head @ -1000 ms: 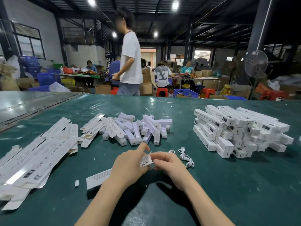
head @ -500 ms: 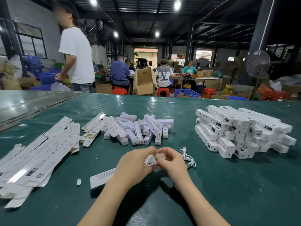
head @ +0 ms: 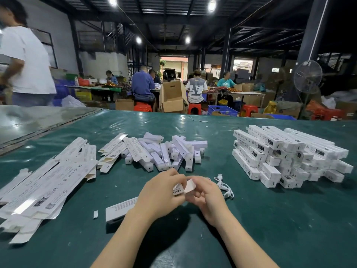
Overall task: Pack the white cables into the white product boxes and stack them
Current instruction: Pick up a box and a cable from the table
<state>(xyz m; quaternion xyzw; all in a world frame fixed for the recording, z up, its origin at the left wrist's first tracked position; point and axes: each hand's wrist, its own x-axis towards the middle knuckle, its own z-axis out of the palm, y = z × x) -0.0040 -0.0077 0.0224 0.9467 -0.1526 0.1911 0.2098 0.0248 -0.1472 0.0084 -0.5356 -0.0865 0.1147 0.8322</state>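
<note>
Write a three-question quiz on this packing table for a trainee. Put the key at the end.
1. What do the left hand and the right hand hold between them?
A) a white box
B) a roll of tape
C) a pair of scissors
2. True or false: the stack of closed boxes stands on the green table to the right of both hands.
3. Fill in the blank: the loose white cable lies on the table just beside the ____ hand.

Key: 1 A; 2 true; 3 right.
</note>
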